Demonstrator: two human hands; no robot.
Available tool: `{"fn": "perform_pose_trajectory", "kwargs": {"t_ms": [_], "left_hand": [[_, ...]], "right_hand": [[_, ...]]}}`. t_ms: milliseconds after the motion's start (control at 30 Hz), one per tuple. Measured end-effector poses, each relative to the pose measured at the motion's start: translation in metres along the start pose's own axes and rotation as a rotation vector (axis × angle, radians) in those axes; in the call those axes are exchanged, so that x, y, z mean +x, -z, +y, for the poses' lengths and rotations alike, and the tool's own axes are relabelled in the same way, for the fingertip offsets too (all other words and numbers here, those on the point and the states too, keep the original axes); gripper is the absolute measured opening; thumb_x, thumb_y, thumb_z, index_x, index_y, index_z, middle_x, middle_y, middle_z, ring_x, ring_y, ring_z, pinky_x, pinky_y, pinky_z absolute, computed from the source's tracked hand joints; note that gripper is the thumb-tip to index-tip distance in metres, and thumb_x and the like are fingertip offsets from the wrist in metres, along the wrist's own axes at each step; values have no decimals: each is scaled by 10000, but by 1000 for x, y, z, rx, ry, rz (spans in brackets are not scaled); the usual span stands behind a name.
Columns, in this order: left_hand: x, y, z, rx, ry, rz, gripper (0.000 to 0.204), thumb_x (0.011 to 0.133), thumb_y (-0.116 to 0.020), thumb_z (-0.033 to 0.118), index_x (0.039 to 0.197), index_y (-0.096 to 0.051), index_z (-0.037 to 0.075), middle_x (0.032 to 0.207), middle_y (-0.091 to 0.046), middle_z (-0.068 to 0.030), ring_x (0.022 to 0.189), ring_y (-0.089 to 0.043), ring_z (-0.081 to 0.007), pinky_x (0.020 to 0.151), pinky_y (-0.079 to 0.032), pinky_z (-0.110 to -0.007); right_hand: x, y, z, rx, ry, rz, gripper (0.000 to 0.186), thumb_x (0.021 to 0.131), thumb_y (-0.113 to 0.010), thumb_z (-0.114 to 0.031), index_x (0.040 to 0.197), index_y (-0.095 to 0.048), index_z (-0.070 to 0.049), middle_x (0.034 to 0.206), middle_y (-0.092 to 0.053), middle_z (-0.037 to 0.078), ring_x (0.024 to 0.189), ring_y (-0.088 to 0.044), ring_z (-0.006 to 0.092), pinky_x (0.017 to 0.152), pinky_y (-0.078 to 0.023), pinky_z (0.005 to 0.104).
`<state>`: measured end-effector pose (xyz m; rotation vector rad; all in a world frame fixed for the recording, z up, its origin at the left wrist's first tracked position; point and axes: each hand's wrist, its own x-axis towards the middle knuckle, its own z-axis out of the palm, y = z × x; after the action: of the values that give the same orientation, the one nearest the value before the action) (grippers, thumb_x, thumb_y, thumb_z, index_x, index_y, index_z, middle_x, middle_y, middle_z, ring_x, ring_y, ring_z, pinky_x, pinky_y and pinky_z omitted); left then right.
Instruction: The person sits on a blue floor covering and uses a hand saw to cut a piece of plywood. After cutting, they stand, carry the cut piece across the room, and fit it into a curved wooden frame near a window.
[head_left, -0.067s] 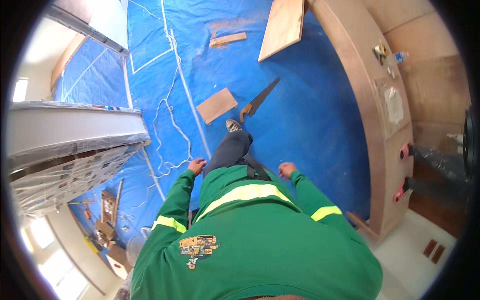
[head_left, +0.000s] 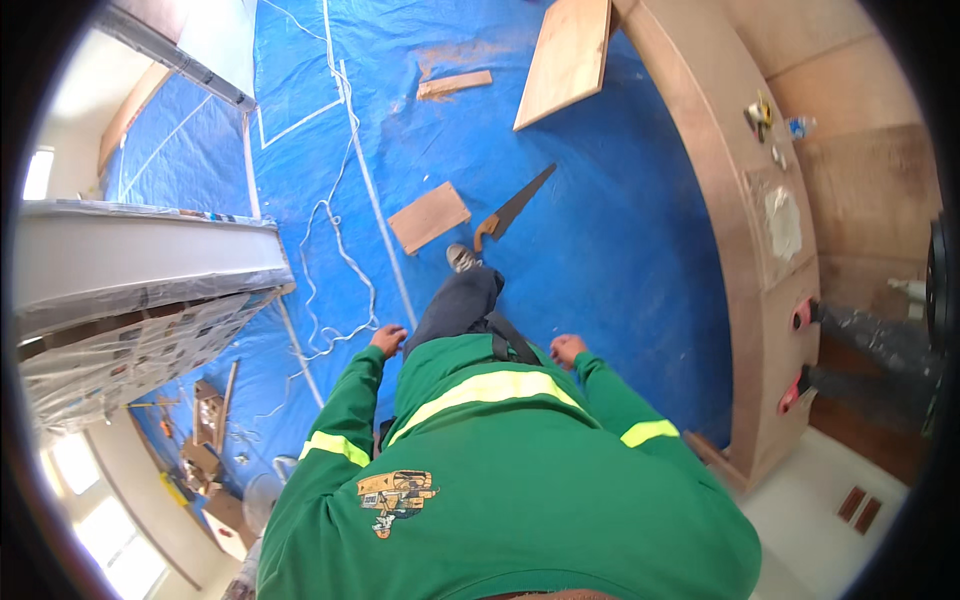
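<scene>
My left hand [head_left: 390, 338] hangs beside my dark trouser leg, empty, its fingers loosely apart. My right hand [head_left: 566, 351] is at my other side, fingers loosely curled and apart, with nothing visible in it. Beyond my shoe [head_left: 462, 258] lie a handsaw [head_left: 513, 208] with a wooden handle and a small rectangular board [head_left: 429, 218], both on the blue sheeting [head_left: 610, 240]. A short wooden offcut [head_left: 454, 83] lies farther off, and a larger pale panel [head_left: 563, 62] is near the top.
A long wooden platform [head_left: 700, 110] curves along the right, bearing a yellow tool [head_left: 759, 115]. Another person stands there in pink shoes [head_left: 800, 316]. At left are a plastic-wrapped structure [head_left: 140, 350], white cables [head_left: 340, 255] and scattered wood pieces [head_left: 210, 410].
The view has shifted slightly, so the saw, boards and platform sit a little differently in frame. My right hand has moved slightly left with my body; neither hand has taken hold of anything.
</scene>
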<state>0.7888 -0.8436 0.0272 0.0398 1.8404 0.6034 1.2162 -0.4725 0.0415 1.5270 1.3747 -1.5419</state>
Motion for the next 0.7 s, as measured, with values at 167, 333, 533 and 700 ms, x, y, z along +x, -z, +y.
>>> {"fn": "perform_pose_trajectory", "kwargs": {"t_ms": [167, 333, 533, 700], "left_hand": [[69, -29, -12, -12, 329, 15, 425, 970, -752, 411, 1231, -792, 78, 1062, -808, -142, 896, -786, -259, 722, -631, -436], [153, -72, 63, -99, -42, 128, 454, 967, -729, 413, 1182, -794, 19, 1077, -809, -194, 931, -780, -273, 891, -614, -428], [197, -122, 177, -830, 84, 108, 543, 1012, -757, 406, 1427, -660, 70, 1090, -733, -62, 858, -694, -195, 703, -571, -323], [262, -166, 189, -1153, 403, 228, 641, 984, -787, 443, 1479, -639, 63, 1213, -748, -128, 1001, -732, -277, 904, -593, -391]], "right_hand": [[-12, 62, -20, -429, 195, 149, 367, 987, -676, -361, 1170, -807, -71, 1049, -828, 149, 986, -798, 287, 889, -626, 468], [-7, 203, -117, -246, -44, 42, 357, 1036, -640, -264, 1359, -693, -120, 1029, -781, 69, 879, -780, 206, 678, -628, 440], [40, 280, -263, -134, 72, 212, 430, 1045, -661, -267, 1432, -649, -78, 1038, -753, 65, 845, -749, 188, 644, -582, 358], [85, 317, -369, -254, 264, 237, 509, 1062, -661, -295, 1472, -603, 0, 1054, -732, 70, 890, -703, 150, 707, -550, 306]]}}
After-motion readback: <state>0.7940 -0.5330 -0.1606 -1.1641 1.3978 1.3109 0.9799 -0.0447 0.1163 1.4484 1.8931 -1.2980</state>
